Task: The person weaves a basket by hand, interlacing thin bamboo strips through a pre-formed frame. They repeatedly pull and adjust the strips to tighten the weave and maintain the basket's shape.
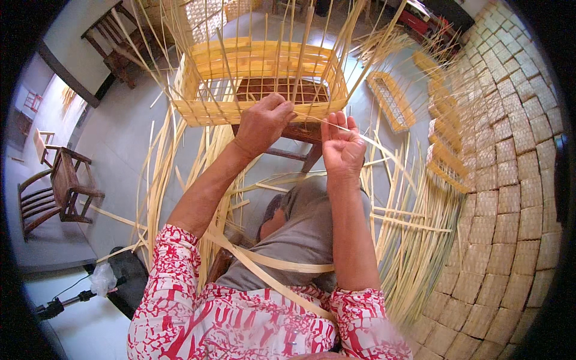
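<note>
A yellow woven-strip basket (210, 54), with long upright stakes sticking out of its top, stands on a dark wooden stool (312, 135). My left hand (267, 120) is at the middle of the basket's near lower band, fingers pinched on a thin pale strip (312, 120) there. My right hand (343, 144) is just below the basket's right corner, palm up, fingers loosely raised and apart; the strip runs across them and trails down to the right. Pale flat strips (282, 259) lie across my grey-clad lap.
Loose strips (168, 180) cover the floor left and right. Smaller oblong baskets (390, 102) stand at the right beside stacked woven pieces (504, 216). Wooden chairs (66, 180) stand at the left, one more (117, 42) at back left. A black stand with a plastic bag (102, 279) is low left.
</note>
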### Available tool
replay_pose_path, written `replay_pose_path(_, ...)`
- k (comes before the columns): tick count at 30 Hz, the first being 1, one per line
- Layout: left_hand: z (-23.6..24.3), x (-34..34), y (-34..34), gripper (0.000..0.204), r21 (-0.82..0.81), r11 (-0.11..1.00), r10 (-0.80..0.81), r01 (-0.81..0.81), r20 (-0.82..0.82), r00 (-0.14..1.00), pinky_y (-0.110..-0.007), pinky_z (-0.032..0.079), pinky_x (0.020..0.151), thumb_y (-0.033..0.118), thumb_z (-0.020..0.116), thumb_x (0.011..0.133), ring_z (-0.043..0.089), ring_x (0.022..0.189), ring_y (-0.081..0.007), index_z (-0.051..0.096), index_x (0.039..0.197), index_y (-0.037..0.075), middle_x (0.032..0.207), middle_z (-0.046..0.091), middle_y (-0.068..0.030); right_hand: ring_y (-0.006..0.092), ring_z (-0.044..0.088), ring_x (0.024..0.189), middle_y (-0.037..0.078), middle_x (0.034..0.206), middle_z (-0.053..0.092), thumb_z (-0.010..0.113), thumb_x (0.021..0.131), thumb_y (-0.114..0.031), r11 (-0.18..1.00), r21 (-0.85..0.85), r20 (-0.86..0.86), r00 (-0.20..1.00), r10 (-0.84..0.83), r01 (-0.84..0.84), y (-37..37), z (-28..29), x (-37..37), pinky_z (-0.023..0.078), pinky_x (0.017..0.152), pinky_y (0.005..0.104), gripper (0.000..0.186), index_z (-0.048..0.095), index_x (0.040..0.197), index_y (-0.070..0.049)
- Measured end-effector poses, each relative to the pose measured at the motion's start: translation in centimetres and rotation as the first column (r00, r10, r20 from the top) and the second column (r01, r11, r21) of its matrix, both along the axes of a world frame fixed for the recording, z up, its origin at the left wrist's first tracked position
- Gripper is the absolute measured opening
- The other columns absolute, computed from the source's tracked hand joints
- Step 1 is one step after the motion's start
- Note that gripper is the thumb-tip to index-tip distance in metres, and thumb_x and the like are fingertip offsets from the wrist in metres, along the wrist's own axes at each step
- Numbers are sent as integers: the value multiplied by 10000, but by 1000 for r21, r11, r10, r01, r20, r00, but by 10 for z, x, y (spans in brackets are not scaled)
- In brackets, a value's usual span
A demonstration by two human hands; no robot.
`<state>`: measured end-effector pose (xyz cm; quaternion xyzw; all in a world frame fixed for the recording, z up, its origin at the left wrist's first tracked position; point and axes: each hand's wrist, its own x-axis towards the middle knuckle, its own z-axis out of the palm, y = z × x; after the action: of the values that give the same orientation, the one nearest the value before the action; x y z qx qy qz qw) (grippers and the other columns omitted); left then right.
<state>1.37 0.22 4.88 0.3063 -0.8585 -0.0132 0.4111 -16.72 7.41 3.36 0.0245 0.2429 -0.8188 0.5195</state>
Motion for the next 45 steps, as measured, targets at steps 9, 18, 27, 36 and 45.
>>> replay_pose_path(9, 10, 2, -7, 100, 188, 971, -130, 148, -109, 986, -386, 526, 689, 126, 731, 857, 650, 795, -284, 662, 890, 63, 871, 614, -92, 262, 681, 875, 156, 1002, 637, 525, 1009, -130, 875, -389, 210, 897, 388, -288, -23, -44, -25, 598, 772, 393, 109, 577, 1017, -34)
replay_pose_path(18, 12, 6, -17, 123, 255, 924, -239, 285, -197, 951, -354, 513, 718, 138, 736, 867, 635, 815, -256, 667, 912, 48, 876, 613, -92, 127, 629, 1031, 51, 1160, 667, 671, 957, -176, 879, -76, -766, 592, 250, -470, -14, 56, 19, 508, 893, 261, 361, 596, 1294, -71)
replay_pose_path(27, 9, 1, -16, 122, 326, 906, -195, 270, -244, 950, -330, 504, 700, 139, 752, 865, 624, 788, -215, 674, 896, 50, 857, 616, -74, 121, 659, 885, 49, 945, 683, 620, 990, -159, 985, -22, -775, 626, 89, -168, -9, 44, 21, 546, 845, 260, 156, 680, 1009, -16)
replay_pose_path(36, 7, -31, -15, 95, 257, 960, 185, -108, -296, 937, -348, 470, 644, 127, 753, 841, 623, 758, -249, 692, 854, 55, 787, 602, -85, 299, 652, 1086, 178, 1091, 657, 561, 979, -106, 970, -108, 11, 975, 222, -220, -5, 19, 23, 547, 995, 438, 208, 542, 1146, 16)
replay_pose_path(45, 5, -8, -13, 421, 61, 972, 219, -227, 126, 968, -437, 577, 668, 44, 654, 789, 694, 829, -361, 609, 1205, 101, 1004, 673, -134, 172, 583, 1052, 85, 1214, 582, 694, 931, -152, 966, -68, -809, 580, 92, -249, 5, 38, 55, 510, 897, 299, 419, 511, 1296, -63)
